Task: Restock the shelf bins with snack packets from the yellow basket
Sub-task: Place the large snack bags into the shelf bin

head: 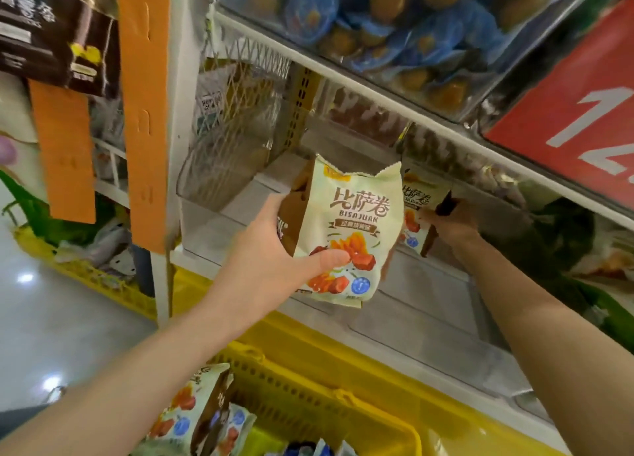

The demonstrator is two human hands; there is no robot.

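Note:
My left hand [274,263] grips a cream snack packet [353,229] printed with brown lettering and orange pieces, with brown packets stacked behind it, held up in front of a clear shelf bin [240,195]. My right hand [453,222] reaches into the same shelf level and holds another cream packet [415,205] together with a dark brown one. At the bottom of the view sits the yellow basket [329,397], holding several more cream and brown packets [192,407].
A clear bin of blue-wrapped snacks [394,23] sits on the shelf above. A red price sign [583,112] hangs at the upper right. An orange strip [145,106] runs down the white shelf post. Another yellow basket [85,270] stands on the floor at left.

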